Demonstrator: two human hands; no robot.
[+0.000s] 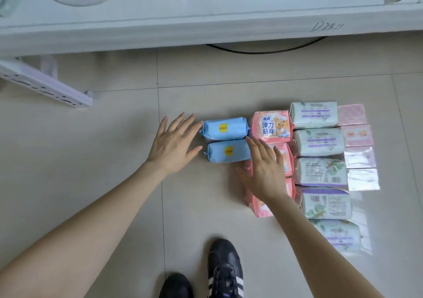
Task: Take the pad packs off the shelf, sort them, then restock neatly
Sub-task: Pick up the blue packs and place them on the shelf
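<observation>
Both grips spread, left hand (172, 143) and right hand (266, 169) flank two soft blue plastic pad packs (223, 128) on the tiled floor (114, 183), likely squaring them by colour.

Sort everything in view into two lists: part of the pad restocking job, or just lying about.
Job: blue packs, pink packs, green packs, flat pink packs, shelf.
Lying about: black cable, perforated white panel, shoes.
</observation>
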